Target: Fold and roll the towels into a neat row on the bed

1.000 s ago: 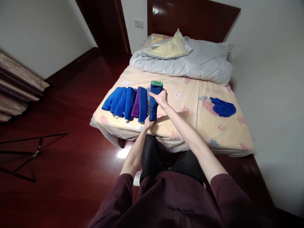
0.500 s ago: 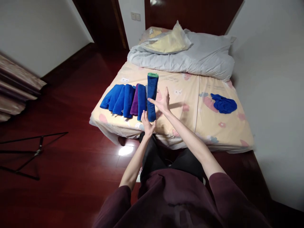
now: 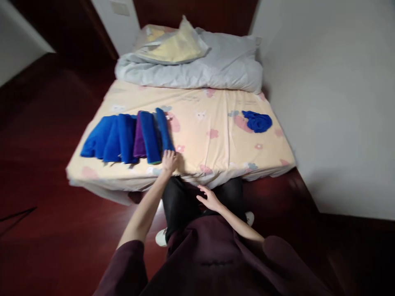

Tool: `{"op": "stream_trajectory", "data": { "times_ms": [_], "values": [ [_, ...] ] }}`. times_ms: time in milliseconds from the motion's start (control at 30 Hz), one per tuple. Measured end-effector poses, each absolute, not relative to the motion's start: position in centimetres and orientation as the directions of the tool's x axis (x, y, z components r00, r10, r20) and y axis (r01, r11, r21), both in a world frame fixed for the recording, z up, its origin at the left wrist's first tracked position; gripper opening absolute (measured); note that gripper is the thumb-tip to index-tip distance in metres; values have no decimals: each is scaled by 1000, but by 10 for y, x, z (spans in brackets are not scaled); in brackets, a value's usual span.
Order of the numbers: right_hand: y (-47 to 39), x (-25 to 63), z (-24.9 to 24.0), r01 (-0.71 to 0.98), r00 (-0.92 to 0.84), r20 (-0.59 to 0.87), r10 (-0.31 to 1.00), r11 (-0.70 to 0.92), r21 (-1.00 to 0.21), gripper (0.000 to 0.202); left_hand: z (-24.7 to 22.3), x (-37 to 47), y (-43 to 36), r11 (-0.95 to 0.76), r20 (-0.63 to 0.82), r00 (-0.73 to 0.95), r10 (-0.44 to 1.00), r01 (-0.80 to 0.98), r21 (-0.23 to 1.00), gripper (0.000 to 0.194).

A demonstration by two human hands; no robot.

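Several rolled or folded blue cloths (image 3: pixel 106 137) lie side by side on the left of the bed, with a purple cloth (image 3: pixel 140 137) among them. At the right end of the row is a blue rolled cloth (image 3: pixel 164 129). My left hand (image 3: pixel 169 161) rests on its near end, fingers bent over it; whether it grips is unclear. My right hand (image 3: pixel 209 199) hangs in front of the bed's edge, over my legs, fingers apart and holding nothing. Farther right on the sheet lies a crumpled blue cloth (image 3: pixel 258 122).
The bed (image 3: pixel 200 139) has a patterned sheet. At its far side lie a grey quilt (image 3: pixel 228 61) and a yellow pillow (image 3: pixel 175 46). A wall (image 3: pixel 327 102) borders the right side. A thin black stand leg (image 3: pixel 18 214) shows at lower left.
The rightmost rolled cloth has gone from standing out above the row to lying beside it. My right hand has drawn back toward my body. The view has shifted right.
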State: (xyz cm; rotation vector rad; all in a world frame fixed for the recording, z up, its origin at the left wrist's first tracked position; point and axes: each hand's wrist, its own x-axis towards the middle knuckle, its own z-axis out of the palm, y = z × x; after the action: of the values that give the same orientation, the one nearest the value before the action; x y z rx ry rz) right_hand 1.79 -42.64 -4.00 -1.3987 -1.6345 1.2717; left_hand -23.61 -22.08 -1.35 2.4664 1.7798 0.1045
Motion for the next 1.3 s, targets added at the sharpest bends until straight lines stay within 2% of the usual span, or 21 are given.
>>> {"op": "stream_trajectory", "data": {
  "times_ms": [133,267,367,467,533,633,733,900,1100,1200,1300],
  "values": [
    [-469,81,-44,323,-45,-236,971,-210,-923,41,-5,-257,-210,-325,-96,316,944,939,-115,50],
    [-481,136,-38,217,187,-273,944,-311,-925,34,-2,-253,-207,-233,-53,227,972,950,-207,44],
    [-474,167,-34,181,312,-255,915,-321,-930,30,-9,-214,-212,-306,-44,303,952,943,-132,41],
    [-454,189,-30,172,377,-209,902,-290,-941,30,-26,-151,-217,-395,-106,399,911,917,59,38],
    [-434,203,-27,186,393,-156,906,-244,-952,33,-39,-108,-220,-401,-89,423,902,896,189,37],
    [-399,229,-19,251,407,-67,911,-182,-951,37,-57,-64,-225,-281,-20,303,953,903,325,36],
    [-360,259,-11,358,407,23,913,-136,-924,38,-70,-49,-229,-189,74,174,982,895,404,37],
    [-284,304,-5,563,416,146,897,-128,-817,31,-85,-51,-230,-199,173,132,976,866,458,33],
    [-177,339,-6,727,431,168,887,-230,-647,35,-93,-49,-230,-175,199,88,976,858,483,27],
    [-123,357,-7,756,439,140,888,-280,-592,36,-93,-49,-232,-173,180,96,979,862,477,27],
    [-79,371,-7,733,478,113,871,-325,-597,36,-92,-50,-233,-176,153,118,981,875,451,26]
  ]
}}
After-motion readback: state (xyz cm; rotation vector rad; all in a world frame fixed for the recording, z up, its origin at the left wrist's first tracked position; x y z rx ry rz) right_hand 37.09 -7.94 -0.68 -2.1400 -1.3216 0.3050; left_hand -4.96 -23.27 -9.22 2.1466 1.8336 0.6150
